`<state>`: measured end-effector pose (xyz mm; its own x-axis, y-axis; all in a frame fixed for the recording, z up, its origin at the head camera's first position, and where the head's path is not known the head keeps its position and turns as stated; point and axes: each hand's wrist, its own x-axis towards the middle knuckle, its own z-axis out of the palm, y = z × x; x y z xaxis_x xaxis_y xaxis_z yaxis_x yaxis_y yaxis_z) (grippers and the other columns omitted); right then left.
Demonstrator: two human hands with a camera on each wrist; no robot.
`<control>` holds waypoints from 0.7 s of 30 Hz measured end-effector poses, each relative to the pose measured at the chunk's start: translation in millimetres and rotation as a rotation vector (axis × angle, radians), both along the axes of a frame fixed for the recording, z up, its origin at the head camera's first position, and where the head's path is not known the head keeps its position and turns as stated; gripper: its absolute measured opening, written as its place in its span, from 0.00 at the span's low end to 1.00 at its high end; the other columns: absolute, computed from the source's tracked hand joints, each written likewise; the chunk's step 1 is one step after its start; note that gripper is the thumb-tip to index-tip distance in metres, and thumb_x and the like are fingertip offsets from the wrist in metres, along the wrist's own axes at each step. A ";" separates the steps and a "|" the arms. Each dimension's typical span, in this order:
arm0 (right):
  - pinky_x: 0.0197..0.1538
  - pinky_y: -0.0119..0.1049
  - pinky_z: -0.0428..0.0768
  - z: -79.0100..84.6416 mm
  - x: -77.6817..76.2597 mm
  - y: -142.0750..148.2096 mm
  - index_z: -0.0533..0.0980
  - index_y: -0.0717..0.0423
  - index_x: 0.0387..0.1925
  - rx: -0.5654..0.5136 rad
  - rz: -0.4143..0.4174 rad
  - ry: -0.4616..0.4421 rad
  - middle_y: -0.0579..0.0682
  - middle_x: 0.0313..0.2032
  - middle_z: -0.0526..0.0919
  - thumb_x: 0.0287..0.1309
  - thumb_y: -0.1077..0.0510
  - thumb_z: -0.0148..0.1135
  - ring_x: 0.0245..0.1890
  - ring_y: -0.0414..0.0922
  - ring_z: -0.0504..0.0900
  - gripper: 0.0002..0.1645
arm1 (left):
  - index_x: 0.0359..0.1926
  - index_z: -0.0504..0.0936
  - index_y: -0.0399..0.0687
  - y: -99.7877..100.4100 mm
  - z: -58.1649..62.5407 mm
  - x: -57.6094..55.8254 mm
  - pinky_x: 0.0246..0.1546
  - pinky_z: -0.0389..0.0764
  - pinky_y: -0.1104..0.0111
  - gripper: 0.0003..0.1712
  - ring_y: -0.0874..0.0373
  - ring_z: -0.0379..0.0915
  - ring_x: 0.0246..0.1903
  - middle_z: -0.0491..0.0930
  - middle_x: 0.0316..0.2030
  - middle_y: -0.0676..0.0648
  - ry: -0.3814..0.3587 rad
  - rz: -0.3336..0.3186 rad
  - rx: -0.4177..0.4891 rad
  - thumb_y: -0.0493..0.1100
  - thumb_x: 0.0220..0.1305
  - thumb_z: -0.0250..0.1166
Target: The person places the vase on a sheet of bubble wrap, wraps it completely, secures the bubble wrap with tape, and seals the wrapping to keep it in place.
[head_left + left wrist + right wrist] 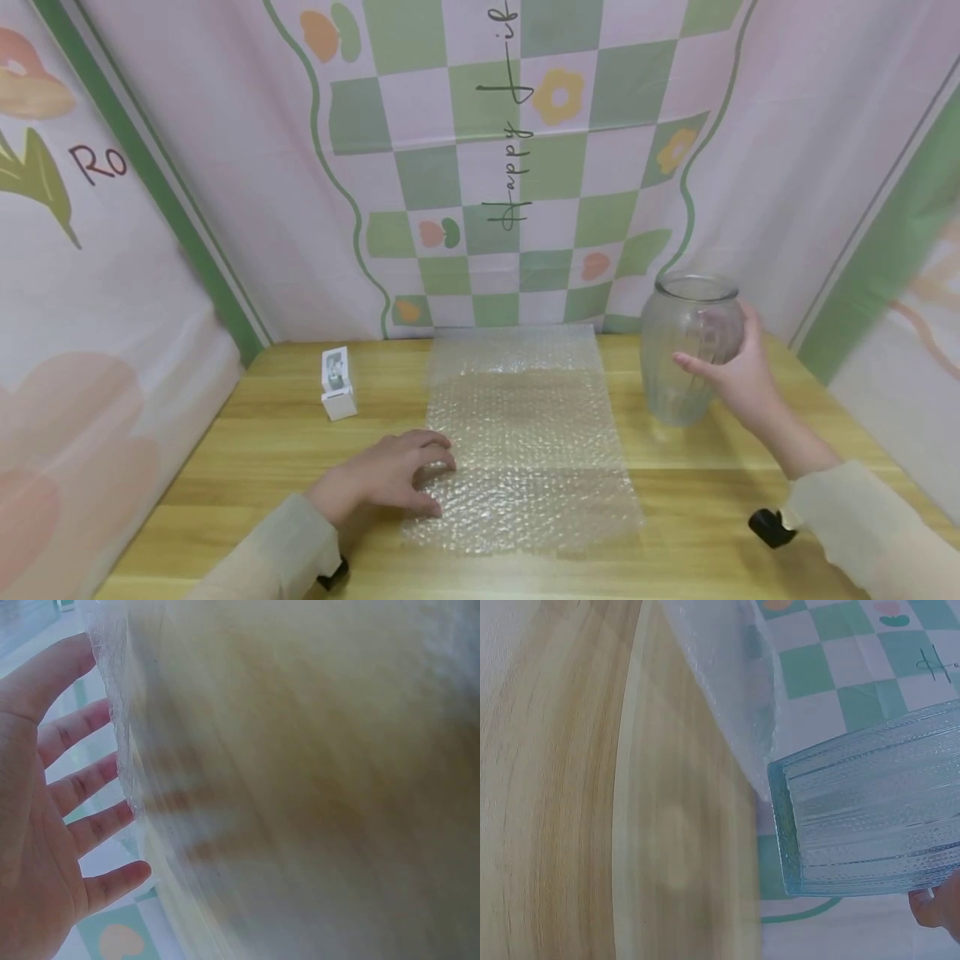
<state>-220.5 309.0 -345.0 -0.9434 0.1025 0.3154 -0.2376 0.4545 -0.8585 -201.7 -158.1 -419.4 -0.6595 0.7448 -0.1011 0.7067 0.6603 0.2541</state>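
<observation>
A clear ribbed glass vase (686, 379) stands nearly upright at the right, with my right hand (750, 375) gripping its right side, thumb across the front. In the right wrist view the vase's base (786, 832) looks raised off the tabletop; only a fingertip (926, 907) shows there. A sheet of bubble wrap (525, 450) lies flat in the middle of the table. At its left edge my left hand (397, 475) rests with fingers spread and loosely bent. The left wrist view shows those fingers (82, 784) at the edge of the bubble wrap (120, 727).
A small white box (337, 387) with a window sits at the back left of the wooden table (262, 467). Behind it hangs a checked cloth (491, 175), against which the sheet's far end lies. More cloth closes off both sides.
</observation>
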 end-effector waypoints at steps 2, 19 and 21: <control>0.57 0.72 0.49 2.2 2.8 -2.4 0.31 0.33 0.70 0.006 0.011 -0.009 0.66 0.68 0.41 0.48 0.56 0.71 0.64 0.69 0.45 0.66 | 0.57 0.72 0.66 0.1 -0.2 -0.2 0.55 0.64 0.45 0.34 0.51 0.55 0.63 0.62 0.64 0.51 0.002 0.000 0.000 0.69 0.48 0.63; 0.54 0.35 0.72 10.8 25.4 -35.3 0.39 0.34 0.71 0.079 0.125 0.059 0.55 0.61 0.60 0.44 0.65 0.72 0.55 0.45 0.65 0.65 | 0.55 0.73 0.67 2.1 0.9 0.6 0.55 0.64 0.45 0.34 0.52 0.56 0.63 0.63 0.63 0.52 0.007 0.013 0.001 0.70 0.46 0.63; 0.48 0.23 0.71 10.5 27.5 -38.5 0.41 0.35 0.71 0.071 0.145 0.083 0.51 0.59 0.62 0.42 0.67 0.72 0.53 0.38 0.66 0.65 | 0.55 0.73 0.67 2.3 0.3 0.1 0.55 0.64 0.45 0.34 0.52 0.56 0.62 0.63 0.62 0.52 0.012 0.012 0.001 0.71 0.46 0.63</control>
<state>-193.0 270.5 -334.5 -0.9172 -0.0584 0.3940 -0.3736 0.4689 -0.8004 -201.7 -155.8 -419.1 -0.6693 0.7373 -0.0922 0.7020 0.6681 0.2466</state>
